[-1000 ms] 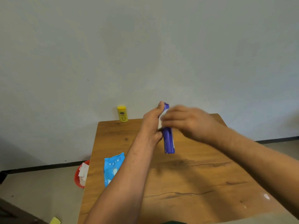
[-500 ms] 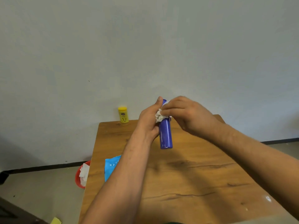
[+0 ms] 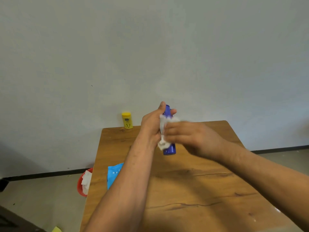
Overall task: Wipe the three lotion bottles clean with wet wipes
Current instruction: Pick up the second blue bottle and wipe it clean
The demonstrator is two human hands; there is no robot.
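Above the far edge of the counter [image 3: 200, 190], the left hand [image 3: 151, 126] grips the blue bottle [image 3: 169, 149] upright; the right hand [image 3: 185, 136] holds a wet wipe [image 3: 163, 144] against it. Best rotate it, covering cap and base.

The blue bottle [image 3: 169, 149] is showing smooth, glossy plastic, catching a sheen near its base. The wet wipe [image 3: 163, 144] is looking like soft, crumpled white fabric. The desk [image 3: 200, 190] is showing smooth wood grain with dark streaks, glinting near its right edge. The yellow bottle [image 3: 127, 120] is looking like smooth plastic, and the wipes packet [image 3: 114, 173] is showing shiny blue film.
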